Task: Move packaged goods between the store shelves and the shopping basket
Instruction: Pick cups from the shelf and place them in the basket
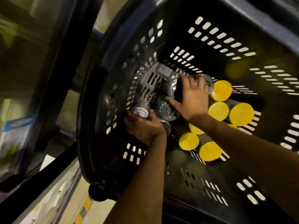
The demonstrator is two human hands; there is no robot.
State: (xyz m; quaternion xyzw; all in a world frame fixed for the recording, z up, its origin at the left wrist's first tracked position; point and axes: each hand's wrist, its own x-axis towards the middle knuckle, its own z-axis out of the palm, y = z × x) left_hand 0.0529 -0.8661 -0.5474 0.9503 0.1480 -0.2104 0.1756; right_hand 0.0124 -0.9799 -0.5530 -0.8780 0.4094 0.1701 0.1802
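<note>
Both my hands reach down into a black slotted shopping basket (215,41). On its floor lie several clear plastic jars and several jars with yellow lids (241,113). My left hand (142,126) grips a clear jar with a pale lid (140,109) near the basket's left wall. My right hand (192,97) has its fingers spread and curled over a dark-filled clear jar (174,88) in the middle. Another clear jar (165,109) lies between the two hands. The frame is blurred.
The basket's dark handle (53,88) runs diagonally at the left. Beyond it is a pale tiled floor (56,206) and a blurred shelf front with a blue price strip (19,122). The basket's walls close in on every side of the jars.
</note>
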